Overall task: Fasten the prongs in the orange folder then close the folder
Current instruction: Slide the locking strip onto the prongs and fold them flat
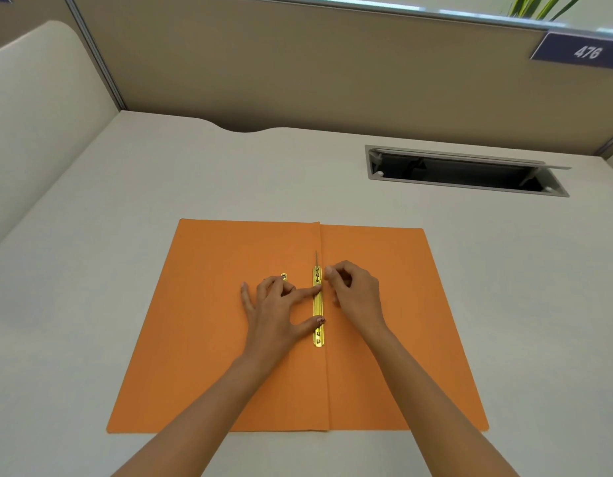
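Observation:
The orange folder (209, 339) lies open and flat on the desk, its spine crease running down the middle. A brass fastener bar (318, 304) lies along the crease, and one thin prong (317, 258) stands up at its far end. My left hand (274, 315) rests on the left flap, index fingertip and thumb pressing on the bar. Just right of the bar's far end, my right hand (353, 290) has its fingers curled, their tips at the bar near the prong. A small brass piece (283, 277) lies on the left flap beyond my left fingers.
The folder sits on a pale desk (126, 201). An open cable slot (463, 172) is set into the desk at the back right. Beige partition walls (298, 63) close off the back and left. A sign reading 476 (587, 51) hangs at the top right.

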### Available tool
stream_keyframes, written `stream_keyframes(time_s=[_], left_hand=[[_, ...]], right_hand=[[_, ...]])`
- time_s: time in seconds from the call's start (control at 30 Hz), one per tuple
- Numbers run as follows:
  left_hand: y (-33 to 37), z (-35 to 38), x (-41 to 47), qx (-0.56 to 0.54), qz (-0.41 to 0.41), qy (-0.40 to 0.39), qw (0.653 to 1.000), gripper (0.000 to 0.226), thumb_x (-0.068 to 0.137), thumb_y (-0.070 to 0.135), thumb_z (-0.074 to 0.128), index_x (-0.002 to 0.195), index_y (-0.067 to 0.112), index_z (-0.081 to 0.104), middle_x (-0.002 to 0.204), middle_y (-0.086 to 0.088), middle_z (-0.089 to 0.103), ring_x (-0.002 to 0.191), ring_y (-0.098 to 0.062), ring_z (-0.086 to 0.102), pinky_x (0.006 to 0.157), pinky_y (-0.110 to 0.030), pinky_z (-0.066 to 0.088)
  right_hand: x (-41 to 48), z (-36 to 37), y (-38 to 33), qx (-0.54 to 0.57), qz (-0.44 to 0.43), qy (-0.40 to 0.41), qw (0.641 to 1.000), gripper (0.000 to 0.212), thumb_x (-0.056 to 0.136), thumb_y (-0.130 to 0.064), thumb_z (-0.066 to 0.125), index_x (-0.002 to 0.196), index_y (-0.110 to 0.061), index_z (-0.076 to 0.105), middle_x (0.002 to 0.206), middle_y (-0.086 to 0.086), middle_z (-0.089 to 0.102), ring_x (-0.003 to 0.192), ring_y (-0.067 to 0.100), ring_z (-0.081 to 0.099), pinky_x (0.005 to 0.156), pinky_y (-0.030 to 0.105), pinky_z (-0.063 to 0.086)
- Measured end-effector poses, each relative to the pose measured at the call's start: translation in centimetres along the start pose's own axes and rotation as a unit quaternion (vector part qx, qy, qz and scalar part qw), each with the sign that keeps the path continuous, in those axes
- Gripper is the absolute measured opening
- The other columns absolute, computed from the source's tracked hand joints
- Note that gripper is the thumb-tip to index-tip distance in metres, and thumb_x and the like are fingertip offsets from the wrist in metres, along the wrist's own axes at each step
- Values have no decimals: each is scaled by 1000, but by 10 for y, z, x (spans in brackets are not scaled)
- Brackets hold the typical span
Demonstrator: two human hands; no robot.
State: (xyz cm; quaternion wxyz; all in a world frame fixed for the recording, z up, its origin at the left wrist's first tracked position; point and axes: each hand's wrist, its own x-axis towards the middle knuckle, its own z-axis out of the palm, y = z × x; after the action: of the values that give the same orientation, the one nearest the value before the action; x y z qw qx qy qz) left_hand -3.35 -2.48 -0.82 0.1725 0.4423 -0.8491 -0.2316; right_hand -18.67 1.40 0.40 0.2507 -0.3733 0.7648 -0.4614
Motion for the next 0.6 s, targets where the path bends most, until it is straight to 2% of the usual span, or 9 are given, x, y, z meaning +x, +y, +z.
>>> stream_keyframes(time_s=[0.07,0.17,0.27,0.33,0.43,0.53,0.6], left_hand=[[0,0,0,1,3,3,1000,52,70,63,62,121,55,52,96,15,46,128,-11,30,114,-59,-4],[1,1,0,4,1,6,1000,49,71,60,64,118,52,56,96,14,47,128,-13,32,114,-59,-2],[3,1,-1,4,-6,13,1000,44,72,59,64,115,50,59,97,13,48,128,-13,32,114,-59,-2],[3,1,-1,-3,-4,11,1000,44,74,57,62,117,52,58,98,13,48,129,-13,31,114,-59,-3],[2,0,-1,-9,0,3,1000,46,75,51,61,121,53,55,100,12,47,129,-14,29,114,-58,-7],[2,-1,-1,2,-3,2,1000,47,75,56,61,121,53,54,101,12,48,129,-14,30,114,-58,-5],[1,-1,0,10,-1,0,1000,48,74,60,60,122,54,53,102,13,48,129,-14,30,114,-58,-5]], right_hand=[[-12,0,0,-22,-7,-20,1000,27,93,-30,57,74,-13,67,51,-9,55,49,8,50,57,27,43],[-30,1,-1,-17,-5,-31,999,37,94,-37,53,66,-14,62,50,-7,51,47,4,43,50,18,34],[-47,3,-4,9,-11,-47,999,41,92,-42,55,60,-16,56,48,-9,50,46,2,44,48,14,33],[-57,3,-5,9,-27,-64,998,36,87,-41,64,64,-14,60,54,-8,54,51,2,46,50,13,35],[-66,-1,-3,8,-47,-76,996,18,77,-29,76,70,-16,66,67,-6,64,59,2,55,55,11,42],[-72,-7,-2,-7,-37,-76,996,10,72,-16,78,73,-17,69,77,-6,67,63,3,62,59,11,48],[-74,-11,0,-13,-22,-63,998,8,73,-12,77,73,-17,70,76,-3,70,64,6,66,60,15,51]])
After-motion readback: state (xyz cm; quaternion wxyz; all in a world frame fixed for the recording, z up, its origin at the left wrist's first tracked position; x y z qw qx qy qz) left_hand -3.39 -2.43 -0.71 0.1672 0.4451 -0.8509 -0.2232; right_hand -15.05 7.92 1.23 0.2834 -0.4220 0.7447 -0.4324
